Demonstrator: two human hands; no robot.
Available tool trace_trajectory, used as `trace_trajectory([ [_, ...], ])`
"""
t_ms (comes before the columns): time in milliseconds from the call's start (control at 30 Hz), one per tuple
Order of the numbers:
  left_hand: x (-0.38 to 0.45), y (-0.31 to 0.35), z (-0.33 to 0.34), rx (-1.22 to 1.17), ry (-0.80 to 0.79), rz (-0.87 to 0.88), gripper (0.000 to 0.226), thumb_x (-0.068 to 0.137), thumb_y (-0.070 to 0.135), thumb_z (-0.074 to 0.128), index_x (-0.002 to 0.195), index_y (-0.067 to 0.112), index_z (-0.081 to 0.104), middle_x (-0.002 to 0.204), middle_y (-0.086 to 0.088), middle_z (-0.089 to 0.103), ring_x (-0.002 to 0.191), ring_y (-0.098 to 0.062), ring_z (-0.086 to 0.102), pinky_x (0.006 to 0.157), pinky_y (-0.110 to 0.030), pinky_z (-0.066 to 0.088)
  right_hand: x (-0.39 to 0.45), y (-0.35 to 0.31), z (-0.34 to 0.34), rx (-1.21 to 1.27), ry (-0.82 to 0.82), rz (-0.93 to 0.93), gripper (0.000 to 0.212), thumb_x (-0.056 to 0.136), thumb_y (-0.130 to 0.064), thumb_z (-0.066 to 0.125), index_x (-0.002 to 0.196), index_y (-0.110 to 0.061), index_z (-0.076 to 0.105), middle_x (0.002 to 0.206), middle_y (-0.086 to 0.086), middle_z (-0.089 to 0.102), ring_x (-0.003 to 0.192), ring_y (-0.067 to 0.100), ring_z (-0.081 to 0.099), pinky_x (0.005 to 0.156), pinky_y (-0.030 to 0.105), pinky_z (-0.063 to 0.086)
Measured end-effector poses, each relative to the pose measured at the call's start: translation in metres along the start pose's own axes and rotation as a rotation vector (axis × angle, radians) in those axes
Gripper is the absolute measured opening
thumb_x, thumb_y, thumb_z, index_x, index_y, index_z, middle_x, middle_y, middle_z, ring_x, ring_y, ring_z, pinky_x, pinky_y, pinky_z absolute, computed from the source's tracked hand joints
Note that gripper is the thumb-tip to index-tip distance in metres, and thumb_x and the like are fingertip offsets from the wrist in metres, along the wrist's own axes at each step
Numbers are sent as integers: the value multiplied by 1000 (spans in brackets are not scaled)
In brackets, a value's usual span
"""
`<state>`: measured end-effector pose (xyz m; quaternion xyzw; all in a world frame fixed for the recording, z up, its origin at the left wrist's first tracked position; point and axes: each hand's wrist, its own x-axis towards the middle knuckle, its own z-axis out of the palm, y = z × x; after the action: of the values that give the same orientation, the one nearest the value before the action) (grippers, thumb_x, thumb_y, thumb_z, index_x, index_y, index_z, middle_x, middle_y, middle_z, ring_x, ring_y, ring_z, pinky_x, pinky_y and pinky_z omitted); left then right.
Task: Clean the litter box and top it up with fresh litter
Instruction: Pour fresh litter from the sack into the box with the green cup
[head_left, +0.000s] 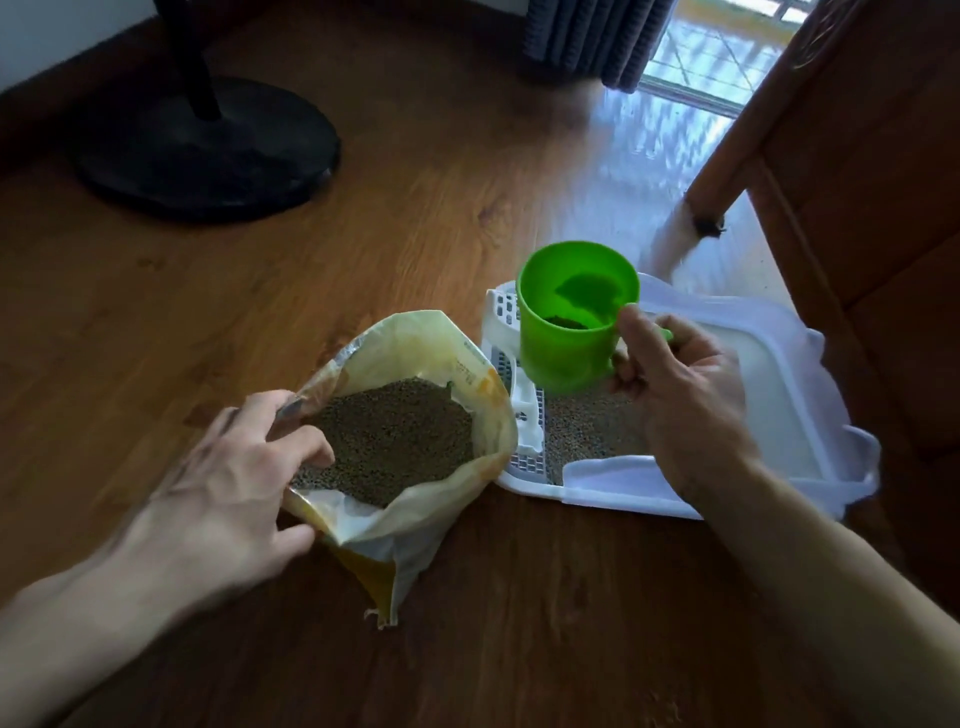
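**Cup between bag and box, topping-up under way**

Taking the litter bag (400, 441) as landmark: it stands open on the wooden floor (415, 182), mouth facing up and slightly toward the camera. At its near-left rim the left hand (228, 493) grips the edge, fingers (306, 452) curled over into the opening and thumb outside, apparently to keep the mouth spread and the bag upright for scooping.

Just right of the bag lies the white litter box (649, 499), its long axis running away to the right; a thin patch of litter shows at the end nearest the bag, with bare white beyond. A slotted white scoop (524, 421) rests along that end.

Above the box, right of and beyond the bag's mouth, the right hand (685, 384) holds the green cup (571, 317) by its handle, fingers wrapped round it. The cup is nearly upright, mouth tipped toward the camera, with only a little litter inside.

Far left of the bag stands a black fan base (208, 150).
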<state>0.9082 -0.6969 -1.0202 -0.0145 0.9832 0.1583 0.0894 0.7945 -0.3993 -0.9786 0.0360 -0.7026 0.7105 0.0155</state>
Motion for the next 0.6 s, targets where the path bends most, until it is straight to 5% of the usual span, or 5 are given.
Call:
trace_trajectory([
  [100,1,-5,3,13,-27,-12,57,46,27,94,97,32,69,135,-12,48,111,-40,56,88,-51,51,14,-4,-20,-222,104,-46,30,83,-36,72,68,-14,58,59,2,47,52,10,43,47,24,40],
  [300,5,-15,13,32,38,77,67,29,26,97,88,34,66,122,-18,56,95,-45,62,72,-56,56,31,4,-69,-807,177,-134,43,81,-41,75,63,-10,52,55,0,41,52,11,38,50,29,32],
  [600,8,-19,17,71,52,101,66,31,28,97,89,32,67,122,-18,55,95,-45,62,71,-56,57,31,27,-96,-1287,51,-91,36,74,-38,81,63,-19,52,59,4,57,55,20,50,51,30,34],
])
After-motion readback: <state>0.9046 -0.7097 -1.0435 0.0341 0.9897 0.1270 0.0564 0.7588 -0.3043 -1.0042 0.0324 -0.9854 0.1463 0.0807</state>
